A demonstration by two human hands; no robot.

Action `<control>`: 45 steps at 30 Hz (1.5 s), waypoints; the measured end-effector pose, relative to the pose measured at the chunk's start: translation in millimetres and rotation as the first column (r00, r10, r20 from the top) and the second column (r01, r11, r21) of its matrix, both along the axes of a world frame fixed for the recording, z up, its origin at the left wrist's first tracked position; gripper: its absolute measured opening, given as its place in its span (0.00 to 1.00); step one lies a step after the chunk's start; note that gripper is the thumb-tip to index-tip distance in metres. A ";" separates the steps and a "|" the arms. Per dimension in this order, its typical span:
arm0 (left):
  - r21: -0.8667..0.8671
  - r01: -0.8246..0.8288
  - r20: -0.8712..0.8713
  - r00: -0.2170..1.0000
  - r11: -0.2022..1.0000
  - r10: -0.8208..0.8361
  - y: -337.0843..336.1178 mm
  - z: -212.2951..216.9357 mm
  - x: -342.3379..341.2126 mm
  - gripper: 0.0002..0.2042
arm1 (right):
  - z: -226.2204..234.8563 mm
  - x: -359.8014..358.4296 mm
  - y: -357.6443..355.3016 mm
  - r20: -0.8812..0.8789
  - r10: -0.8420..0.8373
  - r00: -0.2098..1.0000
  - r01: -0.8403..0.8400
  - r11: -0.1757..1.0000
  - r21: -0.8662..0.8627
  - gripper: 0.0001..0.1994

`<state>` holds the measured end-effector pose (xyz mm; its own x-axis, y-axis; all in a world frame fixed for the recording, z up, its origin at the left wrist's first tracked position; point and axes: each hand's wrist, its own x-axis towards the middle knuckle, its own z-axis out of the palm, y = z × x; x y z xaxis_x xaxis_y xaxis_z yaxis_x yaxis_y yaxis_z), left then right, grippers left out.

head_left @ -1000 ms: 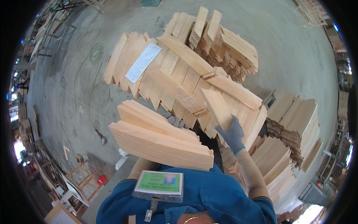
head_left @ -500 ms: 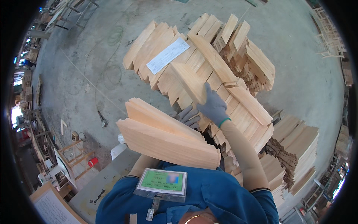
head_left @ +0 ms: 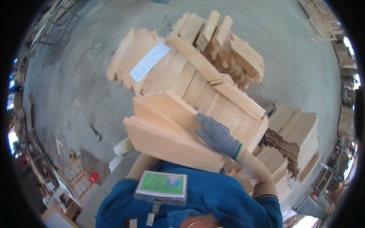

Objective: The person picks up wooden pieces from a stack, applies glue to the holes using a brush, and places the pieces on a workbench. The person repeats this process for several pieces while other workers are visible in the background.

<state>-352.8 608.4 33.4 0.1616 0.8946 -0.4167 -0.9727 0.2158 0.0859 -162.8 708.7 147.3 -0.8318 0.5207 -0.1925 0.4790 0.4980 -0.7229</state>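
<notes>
Pale, slant-ended wooden boards (head_left: pixel 171 142) look stiff, collectively heavy, best cradled mid-length; the grey-gloved right hand (head_left: pixel 219 137) lays fingers on them, grip unclear; left hand hidden.

From where I stand, I see a wide grey floor (head_left: pixel 281 49), which spreads beyond the right hand (head_left: pixel 218 136) and on both sides of it. Ahead and far to the left of this hand, a thin coiled hose (head_left: pixel 98 45) is lying. Left of the hand, nearer to the person, there is a grey table (head_left: pixel 105 181). Ahead, far right of the hand, stand pale wooden frames (head_left: pixel 321 21). Bright white light (head_left: pixel 13 139) comes in far left and far right of it
</notes>
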 end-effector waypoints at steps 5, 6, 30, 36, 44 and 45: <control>-0.082 0.032 -0.321 0.945 0.996 -0.057 9.4 -2.8 -2.3 0.35 | -73.1 72.5 85.9 0.301 -0.471 0.829 0.319 0.841 0.437 0.37; -0.086 0.046 -0.345 0.936 0.995 -0.073 13.1 -3.1 -2.3 0.35 | -96.4 93.4 96.5 0.376 -0.575 0.727 0.183 0.690 0.701 0.41; -0.162 0.056 -0.493 0.860 0.985 -0.130 15.1 -7.7 -9.1 0.35 | -38.7 -85.7 156.1 0.370 -0.336 0.866 0.320 0.942 0.105 0.53; -0.155 0.091 -0.528 0.834 0.984 -0.160 22.6 0.0 -9.0 0.35 | 53.1 -2.6 49.1 0.095 -0.237 0.967 0.218 0.961 0.172 0.45; -0.095 0.377 -0.644 0.683 0.921 -0.346 73.8 19.8 51.1 0.35 | 47.6 78.0 -17.3 0.206 -0.427 0.880 0.459 0.877 -0.143 0.36; -0.076 0.443 -0.660 0.649 0.894 -0.378 85.8 20.7 72.3 0.35 | 43.2 94.7 -19.9 0.146 -0.452 0.880 0.469 0.874 -0.125 0.35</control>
